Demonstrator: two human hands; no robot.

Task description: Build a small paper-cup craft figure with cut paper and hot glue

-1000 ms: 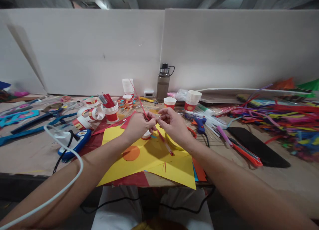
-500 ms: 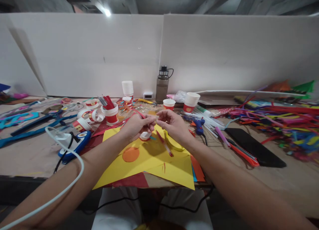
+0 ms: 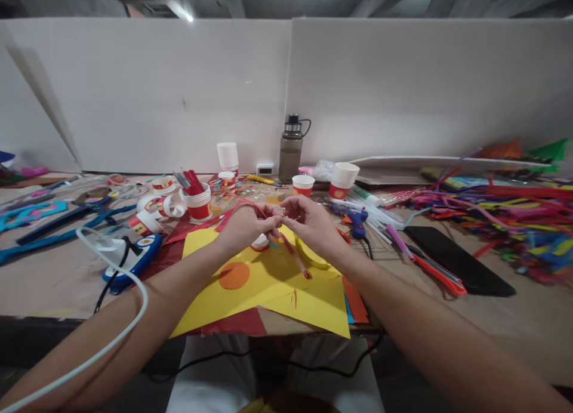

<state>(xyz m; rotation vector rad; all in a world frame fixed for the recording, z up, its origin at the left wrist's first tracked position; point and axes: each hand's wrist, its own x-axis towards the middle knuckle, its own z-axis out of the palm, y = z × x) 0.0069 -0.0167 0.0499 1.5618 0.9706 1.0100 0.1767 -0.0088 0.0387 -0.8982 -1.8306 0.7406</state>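
Observation:
My left hand [image 3: 249, 227] and my right hand [image 3: 312, 227] meet above the yellow paper, their thumbs and fingertips pinched together. Whatever is between the fingertips is too small to make out. A thin red strip [image 3: 251, 205] shows along the back of my left hand; whether it is held I cannot tell. Under the hands lie a red-and-white pen [image 3: 299, 261] and a yellow roll of tape [image 3: 313, 256]. A small white-rimmed piece [image 3: 260, 242] is partly hidden below my left hand. An orange paper circle [image 3: 234, 276] rests on the yellow paper [image 3: 268, 287].
Left stand a cup of red pens [image 3: 197, 204] and a blue-and-white device [image 3: 145, 255] with a white cable. Right are a blue glue gun [image 3: 358, 222], a red cutter [image 3: 439, 273], a black phone [image 3: 459, 261] and colourful strips [image 3: 501, 210]. A bottle [image 3: 290, 153] stands behind.
My fingertips have come slightly closer together, and the left thumb has shifted a little. The view has tilted slightly; the things on the table stay put.

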